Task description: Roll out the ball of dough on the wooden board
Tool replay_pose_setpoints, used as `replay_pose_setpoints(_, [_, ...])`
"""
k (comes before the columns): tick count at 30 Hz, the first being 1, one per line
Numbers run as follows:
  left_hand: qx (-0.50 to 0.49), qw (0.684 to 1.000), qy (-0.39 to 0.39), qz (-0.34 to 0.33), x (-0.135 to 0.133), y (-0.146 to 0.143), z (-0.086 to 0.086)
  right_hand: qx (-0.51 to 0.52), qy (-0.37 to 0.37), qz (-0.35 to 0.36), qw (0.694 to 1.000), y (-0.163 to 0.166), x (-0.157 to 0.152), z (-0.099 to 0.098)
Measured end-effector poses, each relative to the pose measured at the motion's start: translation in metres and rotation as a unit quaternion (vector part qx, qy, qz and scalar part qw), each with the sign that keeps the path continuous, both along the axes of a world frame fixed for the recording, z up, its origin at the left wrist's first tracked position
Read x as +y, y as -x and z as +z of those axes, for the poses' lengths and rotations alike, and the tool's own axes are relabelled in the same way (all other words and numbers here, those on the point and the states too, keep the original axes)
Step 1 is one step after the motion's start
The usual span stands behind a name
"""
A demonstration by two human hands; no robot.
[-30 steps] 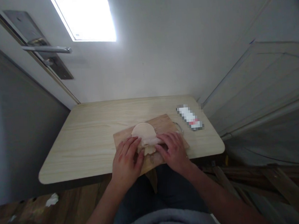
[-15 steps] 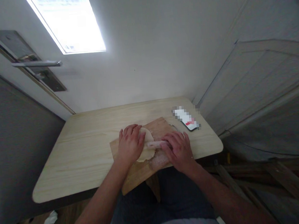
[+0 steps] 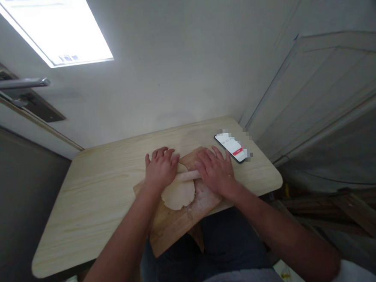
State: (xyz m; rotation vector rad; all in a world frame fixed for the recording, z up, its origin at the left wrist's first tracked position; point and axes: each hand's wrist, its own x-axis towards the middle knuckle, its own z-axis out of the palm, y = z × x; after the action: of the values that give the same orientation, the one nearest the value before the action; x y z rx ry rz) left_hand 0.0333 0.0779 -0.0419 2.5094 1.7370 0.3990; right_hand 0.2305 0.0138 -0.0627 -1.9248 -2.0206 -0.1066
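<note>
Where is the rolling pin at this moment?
In the head view, just below centre, the rolling pin lies across the flattened dough on the wooden cutting board, between the left hand and the right hand.

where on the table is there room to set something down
Widest: the table left of the cutting board and left hand. Smaller: the right corner, between phone and front edge. Crowded: the board, with dough, rolling pin and right hand.
</note>
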Motion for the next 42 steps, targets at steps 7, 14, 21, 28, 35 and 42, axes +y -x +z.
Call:
replay_pose_setpoints(7, [0.002, 0.999, -0.025, 0.021, 0.02, -0.006, 0.003, -0.006, 0.03, -0.012, 0.999, -0.002, 0.03, 0.0])
replay_pose_setpoints(14, [0.006, 1.0, 0.019, -0.005, 0.004, -0.003, 0.002, -0.003, 0.015, -0.002, 1.0, 0.0, 0.004, 0.003])
replay_pose_setpoints(21, [0.002, 0.999, 0.029, -0.015, -0.019, 0.001, -0.002, -0.005, 0.002, 0.002, 1.0, 0.002, -0.025, 0.001])
replay_pose_setpoints(28, [-0.003, 1.0, -0.005, -0.007, -0.058, 0.001, 0.0, 0.008, -0.005, 0.026, 1.0, 0.0, -0.057, -0.001])
replay_pose_setpoints(35, [-0.004, 1.0, -0.023, 0.001, -0.085, -0.001, 0.003, 0.025, -0.007, 0.032, 0.999, 0.0, -0.077, -0.007])
replay_pose_setpoints(42, [0.006, 0.999, -0.03, -0.01, -0.105, 0.001, -0.002, 0.039, -0.033, 0.045, 0.998, -0.001, -0.095, -0.013])
